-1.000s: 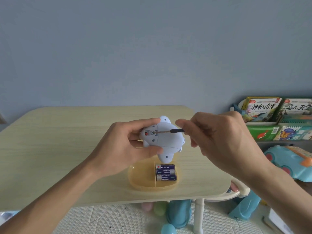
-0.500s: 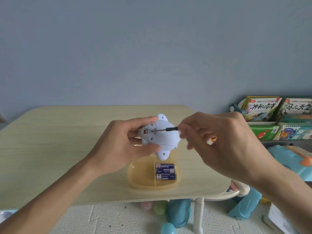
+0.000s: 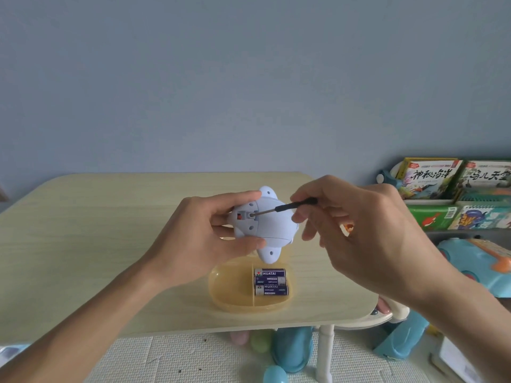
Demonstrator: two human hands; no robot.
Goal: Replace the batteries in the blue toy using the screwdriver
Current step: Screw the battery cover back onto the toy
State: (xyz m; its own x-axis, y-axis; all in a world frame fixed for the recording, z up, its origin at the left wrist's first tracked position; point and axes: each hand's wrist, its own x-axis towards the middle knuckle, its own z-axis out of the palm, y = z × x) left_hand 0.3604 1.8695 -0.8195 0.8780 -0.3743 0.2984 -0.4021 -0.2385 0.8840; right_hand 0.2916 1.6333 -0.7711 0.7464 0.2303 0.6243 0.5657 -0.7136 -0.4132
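My left hand (image 3: 204, 239) grips the pale blue toy (image 3: 272, 225) above the table, its underside turned toward me. A grey battery hatch with a red spot shows at the toy's left end. My right hand (image 3: 359, 233) pinches the black handle of a small screwdriver (image 3: 293, 208), whose metal tip sits in the screw hole beside the hatch. Below the toy, three purple batteries (image 3: 271, 281) lie in the right half of a yellow oval dish (image 3: 229, 286).
The wooden table (image 3: 96, 244) ends close to me and at the right. Picture books (image 3: 431, 178) stand on a shelf at the right, above a turquoise toy (image 3: 475, 266). Plastic eggs and blue toys lie on the floor mat under the table.
My right hand has shifted its fingers along the screwdriver handle, so more of the handle shows. The toy has tilted slightly in my left hand. The tip stays at the screw.
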